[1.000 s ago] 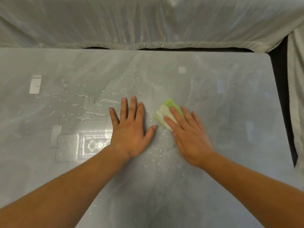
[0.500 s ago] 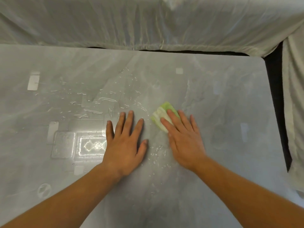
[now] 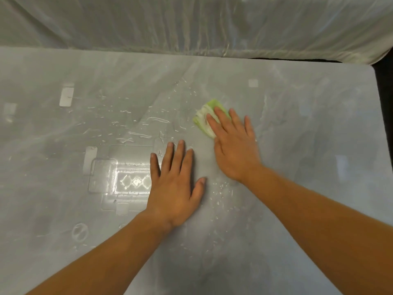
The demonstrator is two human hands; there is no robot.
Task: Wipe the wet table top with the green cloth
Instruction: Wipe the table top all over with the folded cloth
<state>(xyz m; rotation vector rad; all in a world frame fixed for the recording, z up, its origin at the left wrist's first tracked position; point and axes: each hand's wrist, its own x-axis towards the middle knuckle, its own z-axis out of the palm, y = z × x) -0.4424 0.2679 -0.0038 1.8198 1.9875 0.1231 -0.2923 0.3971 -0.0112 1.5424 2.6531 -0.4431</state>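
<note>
Surface: a glossy pale grey table top [image 3: 308, 128] with faint marble-like veining and a rounded far right corner; it mirrors bright ceiling lights just left of the left hand.
Water: clear droplets and short streaks [image 3: 136, 135] lie beyond and to the left of the left hand's fingertips; a smaller scatter of beads [image 3: 223, 194] sits between the two wrists.
Room: a wrinkled, translucent white plastic sheet [image 3: 191, 24] hangs along the far edge, well beyond both hands, with a dark gap off the table's right side.
Cloth: a small folded green cloth with a whitish face [image 3: 204, 119] lies flat on the table under the right hand's fingertips, its far left part showing; it looks soft.
Right hand: the right hand [image 3: 236, 150] lies palm down with fingers stretched out, pressing the cloth to the surface rather than gripping it.
Left hand: the left hand [image 3: 174, 188] rests flat on the bare table, fingers spread wide, holding nothing, just beside the right hand.
</note>
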